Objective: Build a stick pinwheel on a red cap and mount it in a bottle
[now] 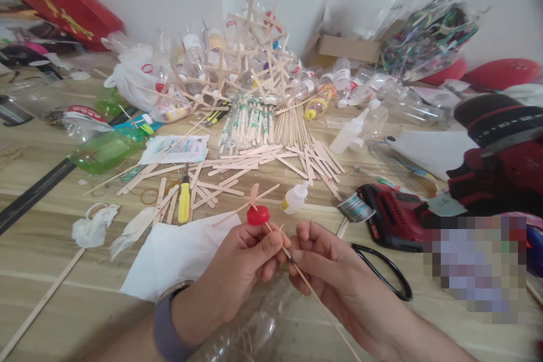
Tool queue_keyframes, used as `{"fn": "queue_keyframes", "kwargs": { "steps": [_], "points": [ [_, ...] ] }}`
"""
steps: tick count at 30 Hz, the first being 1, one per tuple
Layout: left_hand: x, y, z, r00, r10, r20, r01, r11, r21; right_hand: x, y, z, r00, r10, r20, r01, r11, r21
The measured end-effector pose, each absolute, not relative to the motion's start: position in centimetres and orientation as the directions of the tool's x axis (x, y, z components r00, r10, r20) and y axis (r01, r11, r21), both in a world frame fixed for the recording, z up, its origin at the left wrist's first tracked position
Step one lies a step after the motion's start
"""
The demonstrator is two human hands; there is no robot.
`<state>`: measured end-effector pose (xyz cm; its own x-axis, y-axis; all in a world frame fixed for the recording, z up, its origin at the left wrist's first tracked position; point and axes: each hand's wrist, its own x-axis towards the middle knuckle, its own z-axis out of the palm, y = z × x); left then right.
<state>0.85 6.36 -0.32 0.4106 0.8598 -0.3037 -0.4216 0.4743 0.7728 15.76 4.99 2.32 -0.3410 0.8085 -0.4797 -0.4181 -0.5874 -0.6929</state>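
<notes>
A thin wooden skewer [324, 306] runs diagonally between my hands, its lower end reaching the bottom edge of the view. My left hand [240, 257] is closed, pinching the skewer's upper part just below a red bottle cap [258, 215]. Above the cap stands a short flat wooden piece [253, 194]; a thin stick [268, 192] crosses behind it. Thumb and fingers of my right hand [335, 268] pinch the same skewer lower down, by a small dark spot. A small pale curl shows between the hands. Under them, a clear plastic bottle [265, 322] is partly hidden.
Beyond my hands lie craft sticks [229, 189], a yellow-handled screwdriver [184, 202], a small glue bottle [295, 198] and a bundle of skewers [292, 124]. White paper [148, 260] lies left. A red-black power drill [394, 215] and black-handled scissors [403, 280] are right. Plastic bottles line the wall.
</notes>
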Motion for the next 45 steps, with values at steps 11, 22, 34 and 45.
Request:
{"fn": "queue_keyframes", "kwargs": {
  "steps": [11,22,34,45],
  "points": [
    [0.84,6.23,-0.42,0.428,0.858,-0.285,-0.476,0.482,0.736,15.84,4.99,2.4,-0.365,0.766,-0.528,-0.485,-0.641,-0.595],
    [0.92,6.15,-0.79,0.454,0.858,-0.242,-0.531,0.478,0.7,15.93,5.03,2.12,-0.421,0.746,-0.517,-0.502,-0.666,-0.552],
    [0.98,6.12,-0.79,0.482,0.855,-0.193,-0.585,0.478,0.655,15.74,5.14,2.46,-0.436,0.72,-0.54,-0.505,-0.692,-0.516],
    [0.84,6.02,-0.87,0.519,0.832,-0.197,-0.558,0.504,0.659,15.75,4.98,2.51,-0.448,0.732,-0.514,-0.504,-0.681,-0.532]
  ]
}}
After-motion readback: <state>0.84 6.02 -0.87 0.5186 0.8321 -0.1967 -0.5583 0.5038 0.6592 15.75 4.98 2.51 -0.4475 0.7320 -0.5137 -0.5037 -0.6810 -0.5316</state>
